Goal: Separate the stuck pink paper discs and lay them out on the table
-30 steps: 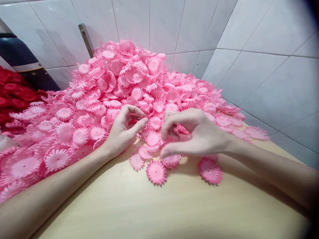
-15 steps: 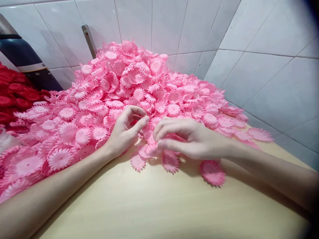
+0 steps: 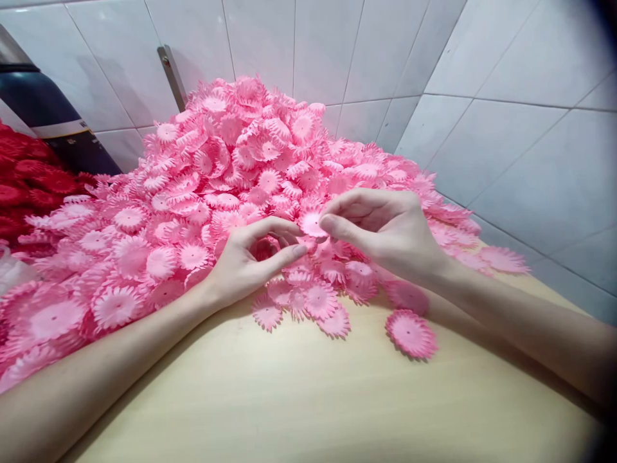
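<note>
Between the thumb and fingers of my right hand (image 3: 380,225), a pink artificial flower petal disc (image 3: 312,223) with a fringed edge is pinched. My left hand (image 3: 258,257) is loosely curled just left of it, thumb and index fingertip apart. Its index tip is close to the disc's left edge; whether they touch I cannot tell. Pink shows through the gap of the left fingers, seemingly the pile behind. Under both hands, several loose petal discs (image 3: 321,300) lie overlapping on the pale wooden table (image 3: 270,399). Behind them rises a large pile of pink petal discs (image 3: 241,148).
A single darker pink disc (image 3: 411,334) lies at the right on the wood. Red petal pieces (image 3: 29,173) are heaped at far left beside a dark bottle (image 3: 53,106). White tiled walls (image 3: 376,51) stand behind and to the right, and a metal strip (image 3: 172,77) leans there.
My right hand has moved up and right, now pinching a disc. My left hand has shifted slightly right, its thumb and index farther apart. More loose discs show on the table below.
</note>
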